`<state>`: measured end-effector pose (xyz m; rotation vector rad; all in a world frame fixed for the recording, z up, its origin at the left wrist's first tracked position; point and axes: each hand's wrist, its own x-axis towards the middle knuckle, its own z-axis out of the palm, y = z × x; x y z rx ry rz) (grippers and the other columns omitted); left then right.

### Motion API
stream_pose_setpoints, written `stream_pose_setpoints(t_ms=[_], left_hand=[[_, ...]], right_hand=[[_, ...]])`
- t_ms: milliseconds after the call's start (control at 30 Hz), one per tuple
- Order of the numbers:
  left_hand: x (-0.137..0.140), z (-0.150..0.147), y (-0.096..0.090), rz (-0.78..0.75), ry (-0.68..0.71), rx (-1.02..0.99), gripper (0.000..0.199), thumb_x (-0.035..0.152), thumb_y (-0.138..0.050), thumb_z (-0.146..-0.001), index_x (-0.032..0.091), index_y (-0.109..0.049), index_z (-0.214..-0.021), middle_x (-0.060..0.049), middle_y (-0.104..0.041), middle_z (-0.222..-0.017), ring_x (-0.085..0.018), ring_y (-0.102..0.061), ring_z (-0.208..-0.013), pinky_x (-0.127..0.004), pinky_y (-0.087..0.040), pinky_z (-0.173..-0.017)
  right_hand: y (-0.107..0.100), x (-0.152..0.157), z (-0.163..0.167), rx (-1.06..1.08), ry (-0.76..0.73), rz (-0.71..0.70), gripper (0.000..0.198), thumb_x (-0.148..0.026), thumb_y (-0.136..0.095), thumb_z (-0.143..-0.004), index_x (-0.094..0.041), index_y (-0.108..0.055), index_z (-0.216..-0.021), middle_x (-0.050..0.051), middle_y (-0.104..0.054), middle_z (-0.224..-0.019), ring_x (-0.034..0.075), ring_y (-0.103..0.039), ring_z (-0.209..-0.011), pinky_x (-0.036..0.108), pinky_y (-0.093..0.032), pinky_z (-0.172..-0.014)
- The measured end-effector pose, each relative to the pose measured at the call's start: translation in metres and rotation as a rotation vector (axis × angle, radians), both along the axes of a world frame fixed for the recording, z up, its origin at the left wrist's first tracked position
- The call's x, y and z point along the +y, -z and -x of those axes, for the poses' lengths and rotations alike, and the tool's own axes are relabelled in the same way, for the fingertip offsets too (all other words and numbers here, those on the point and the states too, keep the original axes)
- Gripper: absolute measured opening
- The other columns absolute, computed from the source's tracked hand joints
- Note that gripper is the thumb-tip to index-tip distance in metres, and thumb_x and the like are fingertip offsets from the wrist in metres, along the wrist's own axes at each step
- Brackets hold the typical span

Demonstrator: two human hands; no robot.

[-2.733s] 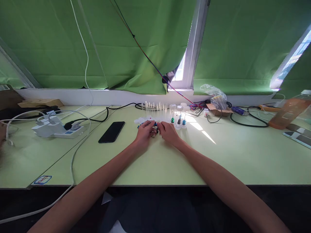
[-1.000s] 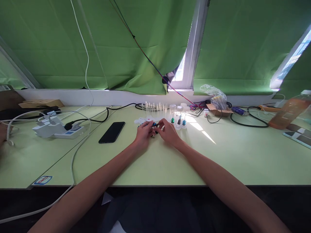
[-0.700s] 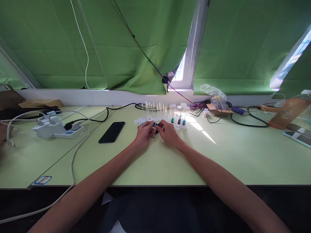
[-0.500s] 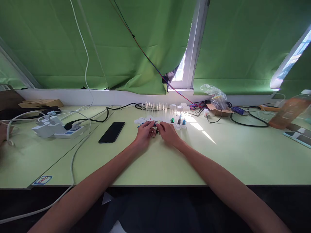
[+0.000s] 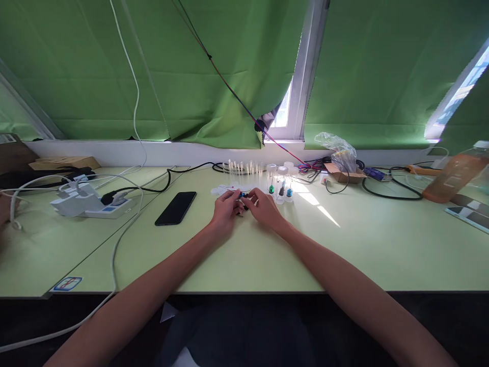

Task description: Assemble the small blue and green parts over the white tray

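Note:
My left hand [image 5: 224, 210] is closed, its thumb and forefinger pinching a small blue piece with dark parts [image 5: 243, 194]. My right hand [image 5: 264, 208] meets it from the other side, its bent fingertips pressed at the dark end of that piece. Some dark bits show under the fingertips, too small to make out. Just behind the hands is a row of clear tubes [image 5: 246, 176]. To the right stand clear capped vials [image 5: 281, 184] with a green, a dark and a blue needle tip in them.
A black phone [image 5: 175, 208] lies left of my hands. Further left, a white power strip [image 5: 110, 208] trails cables. At the back right are a small cardboard box [image 5: 346, 176] with a plastic bag. A bottle of orange liquid [image 5: 456, 176] leans at far right. Another person's hand [image 5: 4, 209] shows at the left edge.
My right fingers have shifted and bent higher, and more of the blue piece shows between the hands. My left fingers have turned slightly. The things on the table have stayed put.

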<state>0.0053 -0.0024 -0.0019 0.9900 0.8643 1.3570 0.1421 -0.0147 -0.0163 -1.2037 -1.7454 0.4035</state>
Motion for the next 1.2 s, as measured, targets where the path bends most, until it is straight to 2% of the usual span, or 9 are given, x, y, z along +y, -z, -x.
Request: stream_pose_setpoints(t_ms=[67, 200, 367, 567, 900, 967, 1067, 1133, 1200], left_hand=[[0.0003, 0.0, 0.0004, -0.002, -0.002, -0.007, 0.03, 0.035, -0.081, -0.065, 0.015, -0.061, -0.074, 0.0, -0.06, -0.065, -0.008, -0.05, -0.046, -0.024, -0.039, -0.046], [0.0003, 0.0004, 0.0009, -0.008, 0.022, 0.005, 0.031, 0.036, -0.081, -0.064, 0.015, -0.061, -0.075, 0.0, -0.06, -0.067, -0.007, -0.049, -0.045, -0.024, -0.038, -0.045], [-0.0005, 0.0008, 0.0002, -0.01, 0.05, 0.015, 0.032, 0.037, -0.081, -0.065, 0.016, -0.06, -0.074, 0.001, -0.058, -0.064, -0.008, -0.049, -0.044, -0.024, -0.037, -0.045], [-0.0034, 0.0, -0.0025, -0.01, 0.065, 0.013, 0.032, 0.036, -0.082, -0.063, 0.015, -0.06, -0.075, 0.001, -0.056, -0.063, -0.008, -0.05, -0.046, -0.023, -0.037, -0.044], [-0.0038, -0.0013, -0.0021, -0.006, 0.096, 0.004, 0.032, 0.036, -0.082, -0.063, 0.015, -0.061, -0.076, -0.001, -0.059, -0.069, -0.007, -0.051, -0.048, -0.023, -0.036, -0.043], [-0.0026, -0.0011, -0.0007, -0.002, 0.083, -0.005, 0.032, 0.036, -0.082, -0.064, 0.015, -0.061, -0.075, 0.0, -0.059, -0.068, -0.007, -0.05, -0.047, -0.023, -0.036, -0.044], [-0.0011, -0.0007, 0.0007, 0.013, 0.047, -0.02, 0.031, 0.034, -0.082, -0.064, 0.015, -0.059, -0.074, 0.001, -0.057, -0.065, -0.007, -0.049, -0.046, -0.023, -0.036, -0.044], [-0.0007, -0.0005, 0.0009, 0.022, 0.028, -0.031, 0.03, 0.033, -0.081, -0.064, 0.015, -0.059, -0.074, 0.002, -0.057, -0.065, -0.007, -0.049, -0.045, -0.023, -0.037, -0.044], [-0.0008, -0.0005, 0.0006, 0.025, 0.026, -0.037, 0.029, 0.032, -0.081, -0.064, 0.015, -0.06, -0.076, 0.001, -0.059, -0.066, -0.007, -0.049, -0.045, -0.023, -0.037, -0.044]], right_hand=[[0.0, 0.0, 0.0, 0.029, -0.019, -0.018, 0.026, -0.046, -0.057, -0.087, -0.021, -0.055, -0.094, 0.001, -0.066, -0.08, 0.015, -0.056, -0.065, 0.027, -0.038, -0.062], [0.0008, 0.0016, -0.0001, 0.044, -0.042, -0.058, 0.022, -0.043, -0.057, -0.087, -0.021, -0.052, -0.088, 0.003, -0.065, -0.085, 0.015, -0.056, -0.067, 0.027, -0.04, -0.064], [0.0032, 0.0042, -0.0004, 0.005, -0.047, -0.085, 0.019, -0.036, -0.053, -0.089, -0.021, -0.05, -0.079, 0.0, -0.062, -0.076, 0.013, -0.052, -0.064, 0.026, -0.036, -0.062], [0.0031, 0.0042, 0.0001, -0.069, 0.009, -0.049, 0.035, -0.041, -0.043, -0.095, -0.021, -0.05, -0.067, -0.001, -0.055, -0.06, 0.013, -0.046, -0.056, 0.026, -0.032, -0.058], [0.001, 0.0023, -0.0007, -0.037, -0.008, 0.023, 0.051, -0.048, -0.032, -0.099, -0.021, -0.052, -0.061, 0.002, -0.058, -0.059, 0.014, -0.053, -0.056, 0.027, -0.037, -0.062], [0.0009, 0.0021, -0.0004, -0.041, 0.014, 0.022, 0.049, -0.049, -0.034, -0.098, -0.021, -0.053, -0.063, 0.002, -0.059, -0.061, 0.015, -0.053, -0.058, 0.027, -0.036, -0.061], [0.0003, 0.001, 0.0001, -0.01, 0.042, 0.008, 0.033, -0.05, -0.047, -0.093, -0.022, -0.057, -0.078, 0.001, -0.064, -0.07, 0.015, -0.054, -0.062, 0.026, -0.036, -0.06], [-0.0002, 0.0002, 0.0003, 0.018, 0.028, -0.014, 0.027, -0.048, -0.056, -0.088, -0.022, -0.056, -0.088, 0.0, -0.066, -0.078, 0.014, -0.055, -0.065, 0.026, -0.037, -0.06], [-0.0004, -0.0001, 0.0002, 0.032, 0.003, -0.038, 0.025, -0.046, -0.059, -0.086, -0.021, -0.054, -0.091, 0.001, -0.066, -0.082, 0.014, -0.055, -0.067, 0.026, -0.038, -0.062]])
